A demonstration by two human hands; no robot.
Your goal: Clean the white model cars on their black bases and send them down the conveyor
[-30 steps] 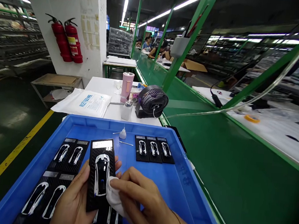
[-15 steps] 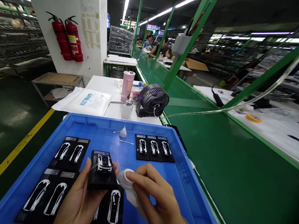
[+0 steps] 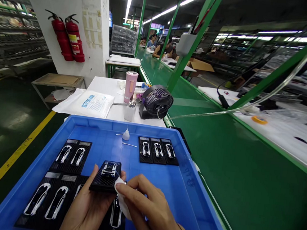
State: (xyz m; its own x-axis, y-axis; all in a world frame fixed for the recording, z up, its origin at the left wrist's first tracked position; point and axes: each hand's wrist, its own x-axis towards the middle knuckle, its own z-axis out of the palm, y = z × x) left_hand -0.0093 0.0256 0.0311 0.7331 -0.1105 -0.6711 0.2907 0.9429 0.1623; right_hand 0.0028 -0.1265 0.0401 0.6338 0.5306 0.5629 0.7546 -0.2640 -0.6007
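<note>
We're right above the blue tray (image 3: 106, 148), and there's the model car (image 3: 109, 169), up in the air over the tray's middle, riding on its tilted black base (image 3: 103, 182). Our left hand (image 3: 89, 204) has it, thumb on one side, fingers round the other, clamped on that base. Our right hand (image 3: 151, 209) pinches a white cloth (image 3: 123, 203), fingers together on it, and the cloth's tip meets the base's right edge, though whether it's pressing, we can't tell.

Look round the tray: three mounted cars (image 3: 158, 155) side by side in its far right part, a pair (image 3: 70, 156) along its left side, more (image 3: 48, 202) in its near left part. Toward its far wall we spot a small white bottle (image 3: 125, 135) and a cotton swab (image 3: 129, 145). Beyond the tray, a black fan (image 3: 157, 102) and a pink tumbler (image 3: 130, 87); to its right, the green belt (image 3: 233, 155).
</note>
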